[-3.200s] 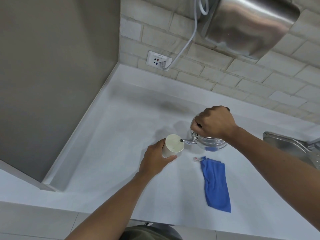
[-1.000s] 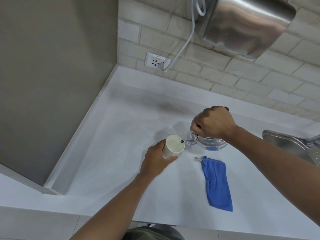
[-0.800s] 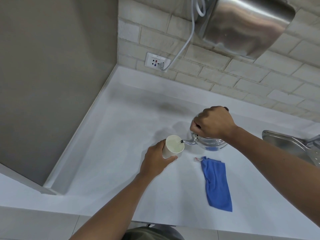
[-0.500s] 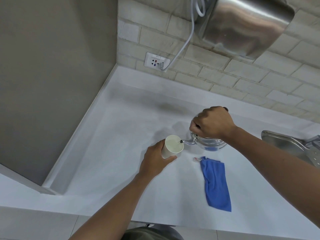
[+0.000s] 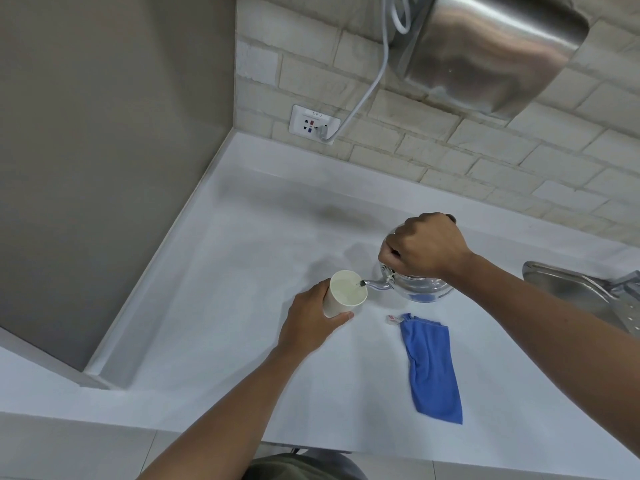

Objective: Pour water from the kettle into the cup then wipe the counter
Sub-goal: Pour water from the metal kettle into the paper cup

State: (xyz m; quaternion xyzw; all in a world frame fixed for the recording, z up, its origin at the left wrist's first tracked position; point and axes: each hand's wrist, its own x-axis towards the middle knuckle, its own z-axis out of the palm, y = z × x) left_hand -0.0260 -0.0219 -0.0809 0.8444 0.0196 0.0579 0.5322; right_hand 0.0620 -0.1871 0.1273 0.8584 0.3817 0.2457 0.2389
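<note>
**A:** What are the hands doing?

**B:** The left hand [image 5: 310,322] is wrapped around the side of a pale cup [image 5: 343,294] that stands on the white tabletop [image 5: 214,306]. The right hand [image 5: 424,245] is clenched around the top handle of a shiny metal kettle [image 5: 420,287], which is tipped toward the cup.

**A:** Where is the kettle in relation to the cup?

**B:** Just to the right of it. The thin spout [image 5: 375,284] reaches over the cup's rim, its tip above the opening. The inside of the cup looks pale; I cannot make out a water level.

**A:** Is there a cloth?

**B:** Yes, a blue cloth [image 5: 433,367] lies folded in a long strip on the tabletop, nearer the person than the kettle and apart from both hands. A small white tag sits at its far end.

**A:** What surrounds them?

**B:** A brick wall [image 5: 450,157] runs behind the tabletop, with a wall socket [image 5: 313,123] and a white cable [image 5: 367,88] plugged into it. A steel appliance [image 5: 491,50] is mounted above. A metal sink edge [image 5: 571,289] shows at the right.
</note>
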